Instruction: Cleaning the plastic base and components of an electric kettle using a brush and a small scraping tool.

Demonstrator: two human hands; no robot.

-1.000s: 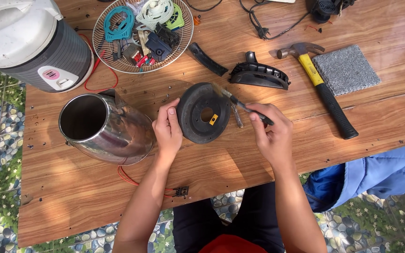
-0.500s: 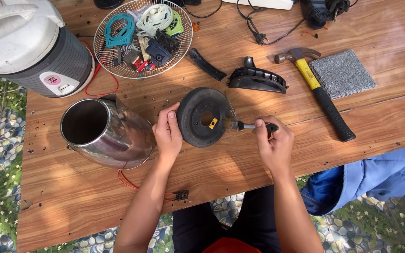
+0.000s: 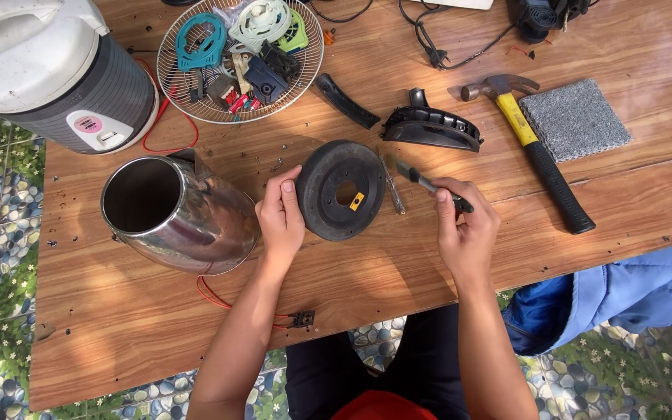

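Since a second ago our right hand (image 3: 467, 232) has drawn back from the round black base (image 3: 341, 189), taking the screwdriver (image 3: 429, 185) clear of the centre hole; its tip now points just past the disc's right rim. Our left hand (image 3: 281, 218) rests against the base's left edge, fingers curled on the rim, steadying it flat on the wooden worktop (image 3: 157, 334). The right grip is closed round the screwdriver's dark handle. A second slim tool (image 3: 392, 187) lies beside the disc. The steel kettle body (image 3: 176, 214) lies on its side, touching our left wrist. We judge that a nudge from that wrist could roll it, tugging its red wire (image 3: 219, 299).
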